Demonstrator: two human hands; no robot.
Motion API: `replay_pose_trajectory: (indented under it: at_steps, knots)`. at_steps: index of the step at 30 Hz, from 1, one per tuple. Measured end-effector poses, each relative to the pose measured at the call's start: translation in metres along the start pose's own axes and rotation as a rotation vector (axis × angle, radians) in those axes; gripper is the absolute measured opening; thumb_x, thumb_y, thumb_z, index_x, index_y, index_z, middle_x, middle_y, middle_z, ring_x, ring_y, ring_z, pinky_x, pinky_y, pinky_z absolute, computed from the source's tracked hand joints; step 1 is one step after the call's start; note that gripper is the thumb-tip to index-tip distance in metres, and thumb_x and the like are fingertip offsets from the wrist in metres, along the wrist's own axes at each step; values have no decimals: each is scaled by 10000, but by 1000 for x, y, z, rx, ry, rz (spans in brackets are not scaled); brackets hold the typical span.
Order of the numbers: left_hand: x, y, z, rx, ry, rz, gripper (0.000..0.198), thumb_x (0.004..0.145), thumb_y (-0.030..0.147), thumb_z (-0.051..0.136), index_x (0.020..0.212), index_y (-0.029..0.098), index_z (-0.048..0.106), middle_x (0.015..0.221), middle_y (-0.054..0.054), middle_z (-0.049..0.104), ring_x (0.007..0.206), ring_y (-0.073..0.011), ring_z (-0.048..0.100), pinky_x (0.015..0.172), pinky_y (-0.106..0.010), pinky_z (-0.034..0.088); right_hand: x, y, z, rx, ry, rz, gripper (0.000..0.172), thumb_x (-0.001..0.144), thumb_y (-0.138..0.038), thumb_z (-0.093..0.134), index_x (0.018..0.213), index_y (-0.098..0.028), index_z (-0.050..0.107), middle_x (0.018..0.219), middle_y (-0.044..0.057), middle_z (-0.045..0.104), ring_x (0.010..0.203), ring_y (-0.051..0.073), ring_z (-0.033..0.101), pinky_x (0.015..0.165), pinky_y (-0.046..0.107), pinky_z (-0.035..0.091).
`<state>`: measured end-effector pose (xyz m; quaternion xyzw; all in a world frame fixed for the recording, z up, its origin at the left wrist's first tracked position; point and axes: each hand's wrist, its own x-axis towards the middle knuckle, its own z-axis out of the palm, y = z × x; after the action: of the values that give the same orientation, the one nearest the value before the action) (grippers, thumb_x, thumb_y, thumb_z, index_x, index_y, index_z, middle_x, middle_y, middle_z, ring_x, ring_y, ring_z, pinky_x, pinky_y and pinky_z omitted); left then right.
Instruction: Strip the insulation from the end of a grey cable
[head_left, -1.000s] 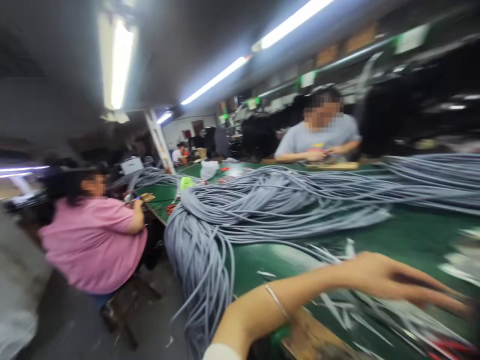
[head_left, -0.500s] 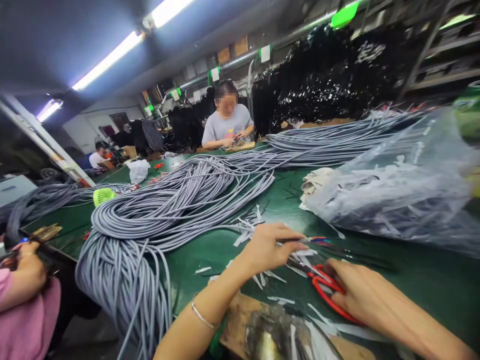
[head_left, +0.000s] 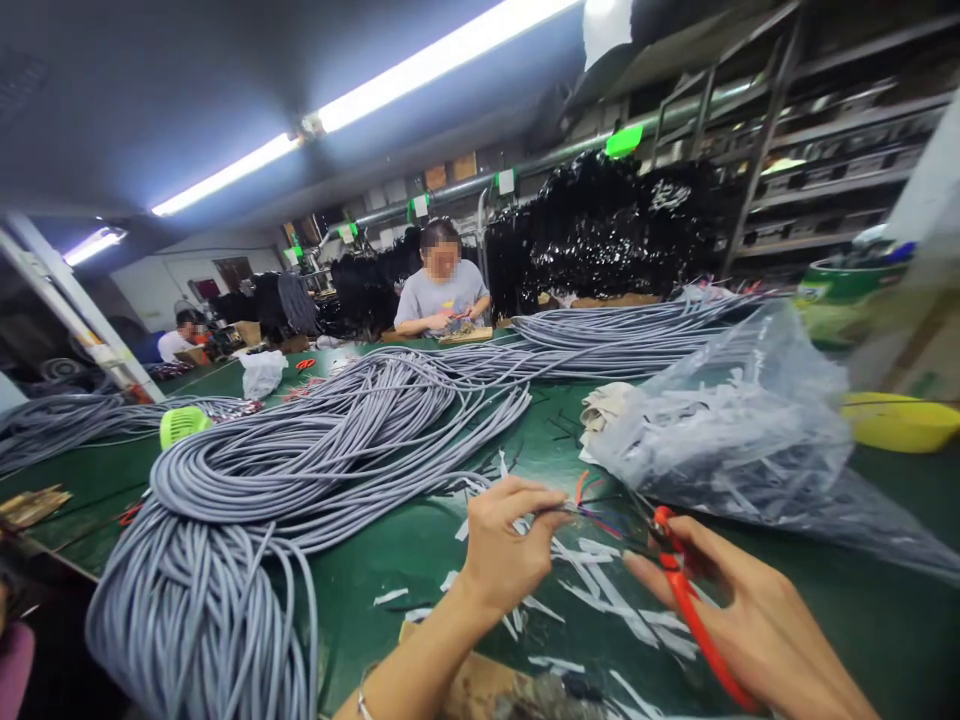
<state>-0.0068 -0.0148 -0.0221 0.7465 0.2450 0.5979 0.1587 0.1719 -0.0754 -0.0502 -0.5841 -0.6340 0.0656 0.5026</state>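
My left hand (head_left: 504, 543) is closed in a pinch on the end of a grey cable whose thin coloured wires (head_left: 592, 512) fan out to the right. Just to its right, my right hand (head_left: 739, 610) grips red-handled scissors (head_left: 686, 600), their tip pointing at those wires. Both hands hover over the green table (head_left: 420, 550), above scattered white scraps of cable sheath (head_left: 600, 585). A large pile of grey cables (head_left: 300, 450) lies to the left and runs across the table.
A clear plastic bag of sheath scraps (head_left: 742, 440) lies at the right, with a yellow bowl (head_left: 900, 420) behind it. A wooden board (head_left: 487, 690) sits at the near edge. A person in a grey shirt (head_left: 442, 290) works across the table; black bundles hang behind.
The view swung right and steadied. My right hand lifted the red scissors from the table up to the wires. My left hand kept its pinch on the cable end.
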Motion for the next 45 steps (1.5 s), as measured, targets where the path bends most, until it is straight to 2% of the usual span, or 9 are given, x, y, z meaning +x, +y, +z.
replay_pose_trajectory:
  at_steps: [4,12,18,24,29,33,38,41,45]
  knots:
    - [-1,3,1,-9,9,16,135,788,99,684,769,194,778,713,-52,760,639,-165,707,628,-257,601,2,-2,-7,13,-59,-31,347,796,-547,598,649,-233,589,585,-9,601,524,164,573,512,238,472]
    - [-1,8,3,-35,-3,14,129,827,170,677,753,184,782,676,-52,746,603,-154,688,598,-231,584,0,-1,1,60,80,85,437,772,-636,571,647,-219,602,559,-13,547,511,152,502,501,247,431]
    - [-2,9,3,-39,22,-22,96,801,164,709,750,187,787,673,-50,745,588,-157,689,577,-235,585,-4,-3,2,50,67,42,425,798,-614,551,631,-224,564,568,-17,523,516,149,500,491,236,427]
    - [-3,12,3,-64,-13,-47,80,785,157,729,741,180,791,666,-52,750,575,-161,689,571,-234,578,1,-1,-3,-14,-24,-137,249,800,-439,595,669,-227,613,591,-8,605,496,150,556,492,230,474]
    - [-7,15,5,-99,-153,-57,91,784,139,720,754,177,796,671,-54,753,572,-164,671,556,-233,545,3,2,-2,-60,40,-315,173,825,-350,535,773,-235,652,718,35,701,578,183,656,537,253,535]
    - [-11,16,6,-44,-250,-172,117,782,158,692,755,186,803,606,-42,728,502,-159,619,485,-236,476,3,2,-7,-104,61,-486,122,859,-249,506,793,-239,608,698,29,663,614,175,663,565,243,543]
    - [-12,19,5,-98,-276,-274,189,771,191,627,740,162,811,527,-50,668,450,-143,521,429,-234,352,1,2,-9,-168,35,-533,73,857,-183,516,824,-220,570,700,22,633,591,149,636,557,230,520]
    - [-10,21,6,-197,-276,-352,225,757,238,604,704,147,803,515,-54,642,459,-139,485,444,-235,334,1,-2,-8,-194,27,-527,112,869,-186,493,782,-223,553,665,14,613,551,137,606,528,226,494]
    - [-7,24,9,-333,-280,-562,218,693,294,645,630,125,768,474,-22,559,436,-111,416,433,-221,308,0,-8,-10,-219,69,-570,237,902,-184,450,679,-230,516,578,-6,568,471,120,547,455,217,435]
